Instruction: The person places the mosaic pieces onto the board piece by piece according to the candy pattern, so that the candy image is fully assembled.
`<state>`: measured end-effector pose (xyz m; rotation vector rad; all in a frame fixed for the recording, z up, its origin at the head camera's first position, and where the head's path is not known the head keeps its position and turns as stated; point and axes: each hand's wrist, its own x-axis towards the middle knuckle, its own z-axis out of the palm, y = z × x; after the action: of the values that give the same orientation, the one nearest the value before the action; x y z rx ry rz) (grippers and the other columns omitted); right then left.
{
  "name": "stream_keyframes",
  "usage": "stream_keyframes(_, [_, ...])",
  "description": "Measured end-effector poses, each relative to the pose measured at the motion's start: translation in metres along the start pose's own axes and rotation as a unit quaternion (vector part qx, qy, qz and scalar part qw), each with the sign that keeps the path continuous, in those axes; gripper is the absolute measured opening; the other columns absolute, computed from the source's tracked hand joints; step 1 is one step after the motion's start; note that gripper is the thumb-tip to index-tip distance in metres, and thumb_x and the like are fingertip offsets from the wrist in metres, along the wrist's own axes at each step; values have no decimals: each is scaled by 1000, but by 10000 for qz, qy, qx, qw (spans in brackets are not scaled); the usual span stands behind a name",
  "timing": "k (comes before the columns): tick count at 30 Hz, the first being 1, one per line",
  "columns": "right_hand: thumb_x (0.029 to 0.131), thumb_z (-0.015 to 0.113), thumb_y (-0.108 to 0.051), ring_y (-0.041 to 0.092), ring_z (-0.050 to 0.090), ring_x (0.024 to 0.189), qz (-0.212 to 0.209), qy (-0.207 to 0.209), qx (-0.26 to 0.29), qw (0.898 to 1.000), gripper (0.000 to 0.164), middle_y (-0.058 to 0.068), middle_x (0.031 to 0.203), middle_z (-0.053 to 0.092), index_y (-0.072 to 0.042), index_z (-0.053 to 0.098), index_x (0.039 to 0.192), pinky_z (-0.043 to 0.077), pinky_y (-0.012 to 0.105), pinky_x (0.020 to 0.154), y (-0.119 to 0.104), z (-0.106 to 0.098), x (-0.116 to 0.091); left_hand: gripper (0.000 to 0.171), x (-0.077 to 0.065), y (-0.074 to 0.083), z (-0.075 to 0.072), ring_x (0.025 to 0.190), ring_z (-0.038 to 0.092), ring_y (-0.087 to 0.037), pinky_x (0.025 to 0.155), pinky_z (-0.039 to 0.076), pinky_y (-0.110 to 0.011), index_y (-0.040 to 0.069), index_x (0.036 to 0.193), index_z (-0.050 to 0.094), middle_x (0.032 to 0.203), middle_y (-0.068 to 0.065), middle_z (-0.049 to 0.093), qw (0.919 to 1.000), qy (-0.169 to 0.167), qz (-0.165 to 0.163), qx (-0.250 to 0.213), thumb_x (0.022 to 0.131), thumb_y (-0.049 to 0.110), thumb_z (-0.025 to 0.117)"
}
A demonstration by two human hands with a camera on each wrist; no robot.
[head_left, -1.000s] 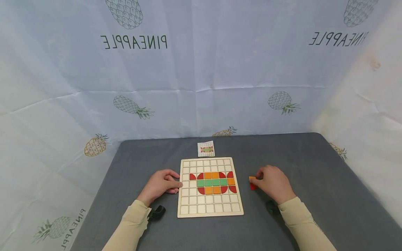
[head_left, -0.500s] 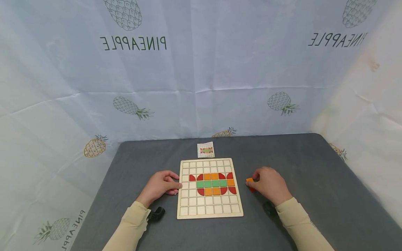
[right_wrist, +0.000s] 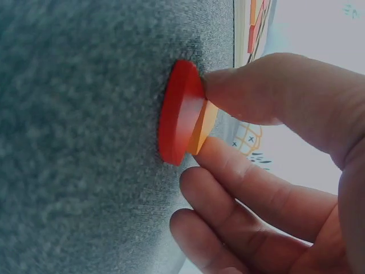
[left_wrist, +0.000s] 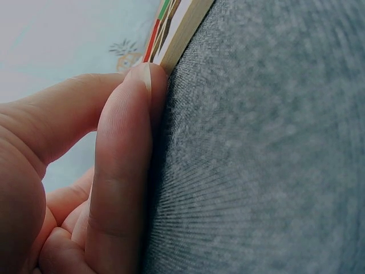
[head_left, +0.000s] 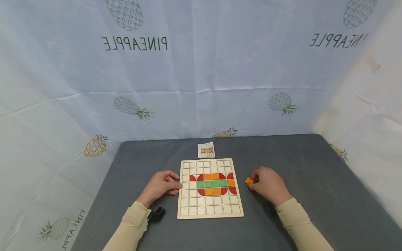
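In the head view a pale wooden grid board (head_left: 210,211) lies on the grey table, with red, orange and green tiles set in its middle rows. My left hand (head_left: 161,184) pinches the board's left edge between thumb and index finger, as the left wrist view shows close up. To the right of the board, my right hand (head_left: 270,185) pinches an orange square tile (head_left: 249,180) between thumb and index finger. The right wrist view has a red tile (right_wrist: 182,114) on the table just under the orange tile (right_wrist: 204,128); the other fingers curl below.
Behind the board lies a small card (head_left: 206,150) printed with a grid and a coloured pattern. The grey table (head_left: 314,174) extends to both sides. A pineapple-print cloth (head_left: 194,69) hangs behind it.
My right hand has shifted slightly left towards the board along with the tiles. The orange tile has turned and now covers more of the red one. My left hand stays put.
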<state>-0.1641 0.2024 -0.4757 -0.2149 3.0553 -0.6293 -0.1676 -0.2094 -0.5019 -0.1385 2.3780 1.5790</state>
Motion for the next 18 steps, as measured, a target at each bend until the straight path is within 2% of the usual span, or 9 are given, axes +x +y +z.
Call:
stream_keyframes(9, [86,92,-25,17,60,81,-212,40,123,9997,20,2,92,70,-10,81,94,61,40,73,-24,-1,9,41,1,-2,-3,71,76,-15,70,67,-31,3,118,73,83,-10,73,10000,-29,77,3,86,19,94])
stream_keyframes(18, [84,93,-25,14,55,79,-812,-299,293,9958,19,-3,85,67,-13,80,92,55,31,71,-92,17,27,42,0,-3,-2,70,76,-16,70,67,-32,3,118,72,83,-10,73,9999,-29,118,-15,86,19,94])
